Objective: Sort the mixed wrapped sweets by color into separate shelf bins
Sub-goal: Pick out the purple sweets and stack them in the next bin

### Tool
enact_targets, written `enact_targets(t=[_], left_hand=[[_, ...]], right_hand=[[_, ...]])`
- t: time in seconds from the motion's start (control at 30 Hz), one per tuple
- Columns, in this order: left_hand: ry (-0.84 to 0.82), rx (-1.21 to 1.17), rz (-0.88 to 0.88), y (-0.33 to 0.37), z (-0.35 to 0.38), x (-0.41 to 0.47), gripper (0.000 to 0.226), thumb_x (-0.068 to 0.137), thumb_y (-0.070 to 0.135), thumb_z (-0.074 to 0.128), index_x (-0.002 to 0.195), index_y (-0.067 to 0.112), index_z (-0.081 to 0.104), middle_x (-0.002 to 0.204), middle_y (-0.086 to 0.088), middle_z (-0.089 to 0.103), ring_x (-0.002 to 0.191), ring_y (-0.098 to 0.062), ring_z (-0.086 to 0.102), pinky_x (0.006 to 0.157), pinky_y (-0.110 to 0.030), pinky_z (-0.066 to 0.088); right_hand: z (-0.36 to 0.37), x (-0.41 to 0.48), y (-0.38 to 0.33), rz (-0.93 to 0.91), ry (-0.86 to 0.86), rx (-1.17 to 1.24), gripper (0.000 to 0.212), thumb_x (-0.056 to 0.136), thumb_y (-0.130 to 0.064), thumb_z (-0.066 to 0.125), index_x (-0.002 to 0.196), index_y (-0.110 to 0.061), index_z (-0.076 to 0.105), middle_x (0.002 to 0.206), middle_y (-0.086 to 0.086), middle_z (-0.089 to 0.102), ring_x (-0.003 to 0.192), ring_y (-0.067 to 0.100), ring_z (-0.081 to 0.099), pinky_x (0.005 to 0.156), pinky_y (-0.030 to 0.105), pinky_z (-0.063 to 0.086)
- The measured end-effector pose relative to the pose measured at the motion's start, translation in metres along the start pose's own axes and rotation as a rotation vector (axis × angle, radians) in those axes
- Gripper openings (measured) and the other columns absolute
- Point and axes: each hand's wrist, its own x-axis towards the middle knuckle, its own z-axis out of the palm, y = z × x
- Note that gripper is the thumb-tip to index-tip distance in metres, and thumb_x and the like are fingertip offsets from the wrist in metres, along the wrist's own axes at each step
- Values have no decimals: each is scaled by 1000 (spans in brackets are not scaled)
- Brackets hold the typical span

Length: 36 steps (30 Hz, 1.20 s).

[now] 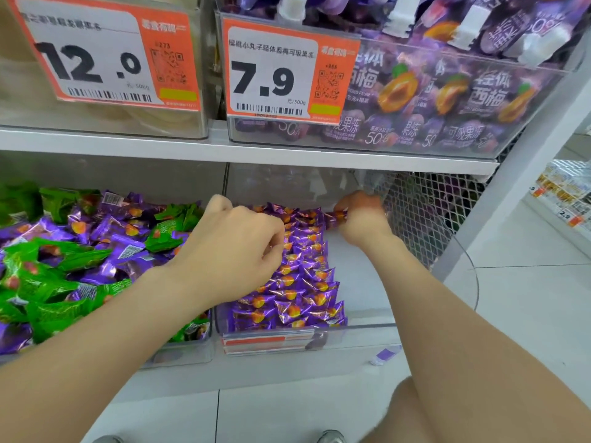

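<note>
A purple sweet (335,219) was at the back of the right bin (367,327), pinched in the fingers of the right hand (361,219). A wire mesh (425,212) stood just beside that hand, and a white shelf board (128,142) hung above. On the board sat a clear box of purple pouches (447,91) with a price tag (271,75) that said 7.9.

The right bin held neat rows of purple sweets (297,282) on its left side. The left bin (179,356) held a messy pile of green sweets (48,282) mixed with purple ones.

The left hand (236,251) hung over the rows, knuckles up, fingers curled under. It hid some sweets, and I could not tell if it held one. Both arms reached in from below.
</note>
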Motion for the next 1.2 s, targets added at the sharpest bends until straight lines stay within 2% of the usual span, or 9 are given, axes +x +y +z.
enact_targets(t=[0.13, 0.3, 0.47, 0.6, 0.73, 0.87, 0.93, 1.07, 1.2], left_hand=[[-11, 9, -2, 0, 1, 0, 19, 99, 41, 48, 87, 35, 61, 74, 16, 65, 71, -6, 58, 98, -37, 31], [-33, 30, 3, 1, -1, -1, 20, 99, 41, 46, 87, 34, 60, 75, 15, 66, 71, -8, 59, 99, -39, 31], [-23, 21, 12, 1, 0, -1, 19, 99, 41, 46, 87, 34, 60, 74, 15, 66, 71, -7, 58, 99, -38, 29], [4, -85, 22, -1, -1, -4, 16, 97, 41, 52, 87, 36, 63, 77, 18, 64, 81, -7, 55, 100, -38, 32], [58, -201, 21, -3, -10, -17, 7, 96, 34, 60, 95, 36, 66, 94, 15, 58, 104, -16, 46, 92, -41, 41], [152, -215, -87, -8, -29, -38, 5, 97, 31, 58, 96, 33, 54, 98, 11, 45, 100, -17, 39, 86, -38, 40], [90, -220, -204, -18, -42, -51, 6, 98, 33, 54, 95, 32, 49, 96, 11, 44, 97, -19, 42, 85, -40, 44], [-234, -94, -496, -64, -61, -74, 21, 99, 46, 52, 108, 27, 55, 110, -1, 46, 114, -32, 47, 100, -45, 44], [-199, 49, -640, -112, -73, -85, 30, 96, 34, 57, 124, 23, 59, 122, -10, 46, 124, -37, 40, 104, -49, 42]], right_hand=[[9, 3, 1, 29, 32, 130, 27, 90, -13, 74, 116, -13, 76, 121, 14, 73, 110, 38, 67, 96, 35, 55], [12, 6, 2, 140, 53, 218, 33, 84, -10, 77, 115, -11, 67, 112, 16, 69, 102, 36, 67, 84, 32, 55], [17, 6, -2, 128, 70, 177, 18, 82, -21, 75, 97, -11, 73, 99, 15, 74, 95, 40, 69, 82, 32, 55], [18, 6, -2, 95, 3, 109, 20, 87, -27, 67, 85, -8, 73, 94, 15, 74, 92, 42, 69, 80, 31, 54], [8, -5, -11, 61, 1, 66, 29, 73, -32, 46, 79, -8, 61, 83, 13, 64, 85, 42, 67, 66, 29, 46], [-28, -47, -62, -75, 118, 172, 34, 77, -32, 40, 80, -7, 63, 74, 13, 63, 66, 38, 58, 60, 33, 47], [-44, -75, -93, -172, 131, 311, 25, 87, -24, 46, 76, -11, 65, 66, 7, 63, 61, 32, 59, 60, 35, 50], [-64, -131, -155, -490, 163, 459, 19, 85, -10, 53, 81, -21, 67, 78, -6, 62, 74, 15, 58, 72, 34, 47], [-52, -146, -204, -729, 84, 363, 21, 81, -10, 52, 95, -17, 67, 96, 0, 58, 90, 23, 58, 80, 37, 50]])
